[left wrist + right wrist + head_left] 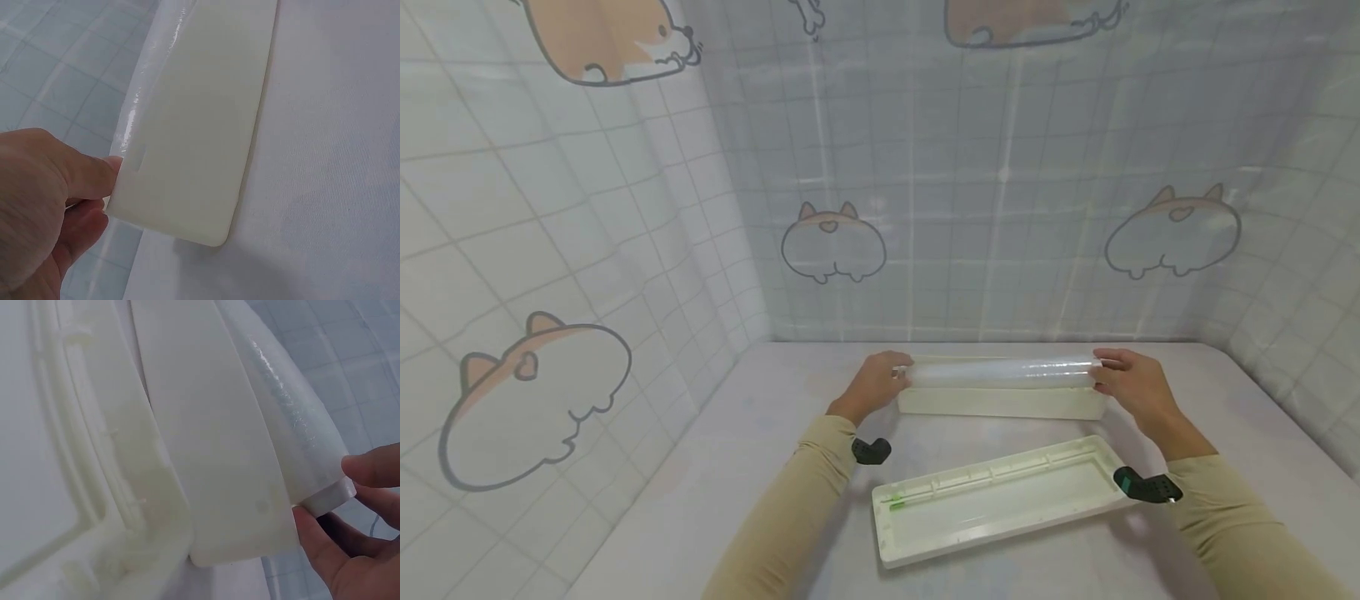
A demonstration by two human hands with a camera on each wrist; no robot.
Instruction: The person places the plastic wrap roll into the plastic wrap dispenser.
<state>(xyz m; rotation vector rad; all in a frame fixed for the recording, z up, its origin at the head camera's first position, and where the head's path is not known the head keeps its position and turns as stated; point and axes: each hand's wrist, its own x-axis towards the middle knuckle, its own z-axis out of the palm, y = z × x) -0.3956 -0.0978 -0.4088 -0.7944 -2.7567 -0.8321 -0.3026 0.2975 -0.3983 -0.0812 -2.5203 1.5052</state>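
A roll of clear plastic wrap (1000, 372) lies lengthwise along the top of a long off-white box (1000, 403) at the back of the table. At its left end, my left hand (872, 385) pinches the roll between thumb and fingers, right by the box's corner; the exact fingertip contact is partly hidden. My right hand (1138, 385) grips the opposite end. In the right wrist view the thumb lies on the wrapped film (294, 419), and the fingers are around the protruding core end (328, 499), close against the box wall.
Nearer to me lies the off-white lid (1000, 525), inside up and slanted, with a rail along its far side and a small green slider (897, 503) at the left. Tile-patterned curtains (1000, 275) with cartoon dogs surround the white table (760, 467).
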